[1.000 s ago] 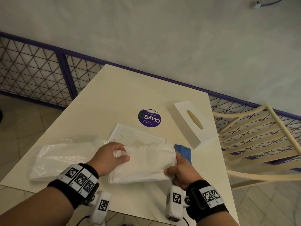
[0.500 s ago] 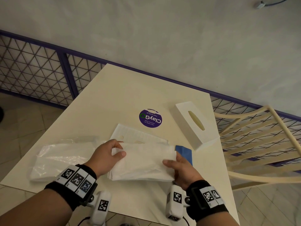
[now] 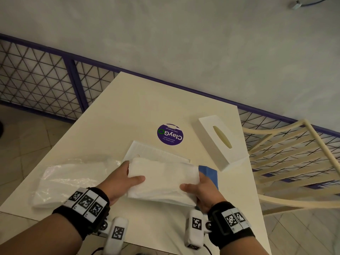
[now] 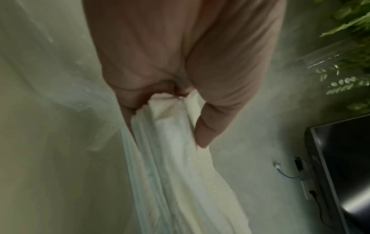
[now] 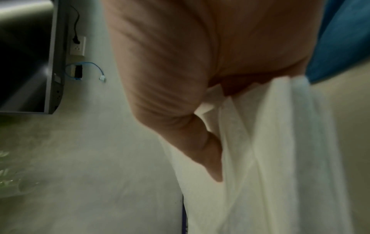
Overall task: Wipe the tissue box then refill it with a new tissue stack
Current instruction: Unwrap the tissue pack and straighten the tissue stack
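Tissue stack [image 3: 162,181], a soft white sheaf of folded sheets with crumpled ends, is held above the table [image 3: 143,107] near its near edge, one hand at each short end. The left hand [image 3: 121,181] grips the left end, thumb laid across the top and fingers curled beneath; the left wrist view shows the layered paper edges bunched in that grip. The right hand [image 3: 200,192] clasps the right end in the same way, thumb on top, fingers hidden under the paper.

Just beyond the stack lies a flat white ribbed panel [image 3: 156,153] with a small hole, partly covered by the tissues. A blue cloth [image 3: 209,173] peeks out past the right hand. Left of the stack a thin, clear, wrinkled plastic wrapper [image 3: 73,179] sprawls toward the table's left corner.

Toward the right edge sits the tissue box [image 3: 219,142], a smooth white rectangular shell with an oval slot in its top. A round purple sticker [image 3: 170,134] marks the table's middle. Beside the right edge stands a pale slatted chair [image 3: 290,162].
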Tool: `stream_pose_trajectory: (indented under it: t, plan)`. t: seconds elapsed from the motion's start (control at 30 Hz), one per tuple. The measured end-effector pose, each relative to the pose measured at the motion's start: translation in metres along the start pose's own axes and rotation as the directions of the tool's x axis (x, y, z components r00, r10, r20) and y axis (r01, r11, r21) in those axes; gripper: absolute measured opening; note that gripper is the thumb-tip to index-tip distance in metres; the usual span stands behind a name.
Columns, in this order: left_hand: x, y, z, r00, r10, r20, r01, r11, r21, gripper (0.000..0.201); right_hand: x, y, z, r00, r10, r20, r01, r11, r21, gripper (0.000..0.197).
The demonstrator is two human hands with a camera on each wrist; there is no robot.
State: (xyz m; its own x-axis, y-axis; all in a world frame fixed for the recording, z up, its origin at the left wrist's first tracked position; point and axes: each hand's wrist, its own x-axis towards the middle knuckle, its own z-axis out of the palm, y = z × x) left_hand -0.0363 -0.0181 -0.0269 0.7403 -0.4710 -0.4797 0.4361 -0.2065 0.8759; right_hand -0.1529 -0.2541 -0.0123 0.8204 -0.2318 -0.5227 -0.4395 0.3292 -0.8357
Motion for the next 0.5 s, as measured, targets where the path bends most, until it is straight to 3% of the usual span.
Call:
stream_pose_trajectory:
  t: [0.13, 0.2, 0.4, 0.5]
  plan:
    - [-0.005, -0.003, 0.003, 0.979, 0.196, -0.057, -0.188, 0.975, 0.121, 0.043, 0.000, 0.009, 0.001, 0.982, -0.166, -0.087, 0.159, 0.984, -0.085, 0.050]
    - [-0.007, -0.007, 0.003, 0.969, 0.241, -0.057, -0.226, 0.955, 0.192, 0.035, 0.001, 0.017, 0.001, 0.963, -0.236, -0.132, 0.214, 0.963, -0.164, 0.045]
    - [-0.003, -0.030, 0.004, 0.991, 0.132, 0.025, -0.133, 0.936, 0.326, 0.045, 0.007, 0.052, -0.004, 0.962, -0.211, -0.174, 0.134, 0.918, -0.373, 0.036]
    - [0.002, -0.032, 0.006, 0.991, 0.136, 0.015, -0.132, 0.917, 0.377, 0.038, 0.008, 0.052, -0.002, 0.951, -0.242, -0.193, 0.135, 0.886, -0.444, 0.030]
